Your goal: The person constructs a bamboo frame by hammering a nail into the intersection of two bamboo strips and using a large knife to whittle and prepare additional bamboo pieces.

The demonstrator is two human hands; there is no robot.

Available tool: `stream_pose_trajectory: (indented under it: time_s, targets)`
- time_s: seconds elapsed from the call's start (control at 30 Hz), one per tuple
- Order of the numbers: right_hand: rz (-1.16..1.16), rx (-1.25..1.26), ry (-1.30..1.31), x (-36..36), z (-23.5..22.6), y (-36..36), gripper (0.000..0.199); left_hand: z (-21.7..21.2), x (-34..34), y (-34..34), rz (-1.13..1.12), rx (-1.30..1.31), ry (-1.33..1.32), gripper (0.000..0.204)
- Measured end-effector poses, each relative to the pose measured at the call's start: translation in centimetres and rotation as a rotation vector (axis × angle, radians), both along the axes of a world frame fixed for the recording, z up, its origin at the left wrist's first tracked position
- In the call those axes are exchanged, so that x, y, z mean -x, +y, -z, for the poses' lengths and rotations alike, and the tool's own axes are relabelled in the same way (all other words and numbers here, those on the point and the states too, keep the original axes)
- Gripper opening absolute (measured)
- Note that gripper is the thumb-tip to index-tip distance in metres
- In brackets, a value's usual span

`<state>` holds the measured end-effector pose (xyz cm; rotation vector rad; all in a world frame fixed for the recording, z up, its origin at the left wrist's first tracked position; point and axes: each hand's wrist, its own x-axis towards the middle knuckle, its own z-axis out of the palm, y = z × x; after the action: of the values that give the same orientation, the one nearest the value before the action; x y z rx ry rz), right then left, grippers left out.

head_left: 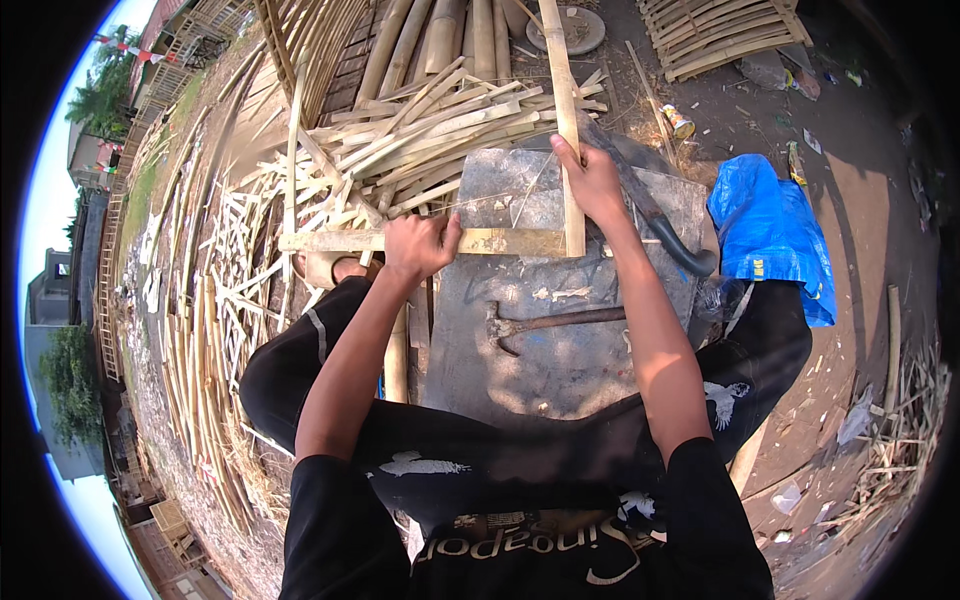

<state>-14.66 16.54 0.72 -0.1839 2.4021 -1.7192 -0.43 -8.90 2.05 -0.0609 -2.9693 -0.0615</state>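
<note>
Just above the frame's centre, the left hand [418, 245] is closed around a flat bamboo slat [500, 241] lying crosswise, while the right hand [592, 180] is closed on a second, upright slat [563, 110] whose lower end meets the first at a right angle. Both slats rest on a grey work slab [560, 350]. The step looks like squaring two pieces into a joint; fixing it would likely call for freeing one hand for the hammer [550, 322] lying just below. Counted: two slats in hand, one hammer, one dark curved blade [660, 225] at right, one blue plastic sheet [765, 230]; loose bamboo offcuts [420, 140] at upper left, too many to count.
</note>
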Motion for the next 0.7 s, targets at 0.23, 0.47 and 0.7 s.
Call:
stream_pose_trajectory:
  time_s: [0.23, 0.47, 0.7]
  targets:
    - [0.092, -0.124, 0.057, -0.3, 0.4, -1.3, 0.056, 3.0, -0.5, -0.2, 0.02, -0.057, 0.164, 0.049]
    - [0.121, -0.225, 0.104, -0.1, -0.1, -0.6, 0.059, 5.0, -2.6, -0.2, -0.025, -0.146, 0.234, 0.049]
    - [0.185, -0.262, 0.122, 2.2, 1.2, 3.4, 0.069, 3.4, -2.1, -1.6, -0.027, -0.075, 0.216, 0.042]
